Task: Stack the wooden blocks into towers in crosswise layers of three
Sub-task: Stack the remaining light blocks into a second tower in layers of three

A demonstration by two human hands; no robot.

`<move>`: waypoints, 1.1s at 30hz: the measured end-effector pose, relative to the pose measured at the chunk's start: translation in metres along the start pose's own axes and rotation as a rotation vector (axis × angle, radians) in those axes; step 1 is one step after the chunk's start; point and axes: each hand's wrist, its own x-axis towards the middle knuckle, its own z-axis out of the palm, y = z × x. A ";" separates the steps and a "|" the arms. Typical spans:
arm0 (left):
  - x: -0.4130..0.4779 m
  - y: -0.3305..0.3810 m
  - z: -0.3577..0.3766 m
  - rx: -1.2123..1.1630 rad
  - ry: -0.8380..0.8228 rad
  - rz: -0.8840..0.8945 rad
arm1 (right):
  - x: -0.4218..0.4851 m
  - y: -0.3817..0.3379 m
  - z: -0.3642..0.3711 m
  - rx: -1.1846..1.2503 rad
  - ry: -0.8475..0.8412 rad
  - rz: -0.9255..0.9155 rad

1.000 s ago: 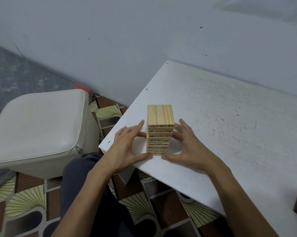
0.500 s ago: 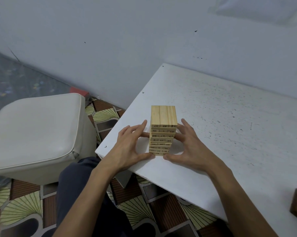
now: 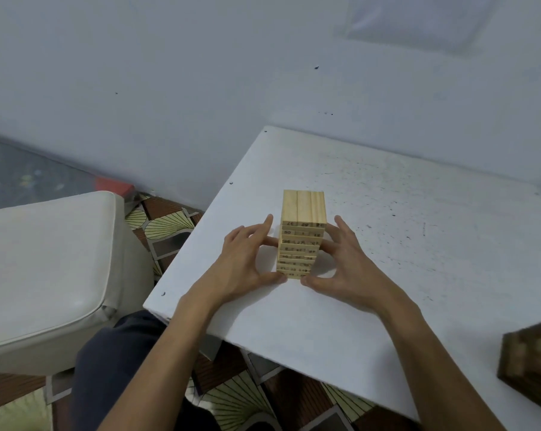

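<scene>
A tower of pale wooden blocks, several crosswise layers high with numbers on the block ends, stands near the front left of the white table. Three blocks lie side by side on its top. My left hand is against the tower's left side, fingers straight on the blocks and thumb at the base. My right hand mirrors it on the right side, fingers pressing the blocks and thumb at the bottom front corner. Neither hand lifts a block.
A dark brown wooden thing sits at the table's right edge, partly cut off by the frame. A white cushioned stool stands left of the table over a patterned floor. My knee is below the table's front corner. A wall runs behind.
Both hands stay on the tower's sides in about the same pose. The view has shifted slightly, so the tower sits a little further right in the frame.
</scene>
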 end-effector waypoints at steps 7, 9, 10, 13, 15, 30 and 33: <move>0.035 0.008 0.012 -0.013 -0.051 0.028 | 0.003 0.018 -0.017 -0.025 0.038 0.061; 0.045 0.011 0.015 -0.008 -0.062 0.046 | 0.005 0.023 -0.021 -0.025 0.048 0.081; 0.051 0.013 0.016 -0.005 -0.065 0.057 | 0.007 0.026 -0.024 -0.022 0.056 0.088; 0.069 0.018 0.018 0.001 -0.078 0.076 | 0.011 0.035 -0.031 -0.023 0.075 0.115; 0.080 0.020 0.020 0.010 -0.091 0.092 | 0.014 0.041 -0.036 -0.027 0.086 0.132; 0.155 0.026 0.037 -0.045 -0.141 0.154 | 0.046 0.084 -0.065 -0.015 0.166 0.213; 0.167 0.028 0.040 -0.040 -0.150 0.165 | 0.050 0.089 -0.069 -0.010 0.184 0.236</move>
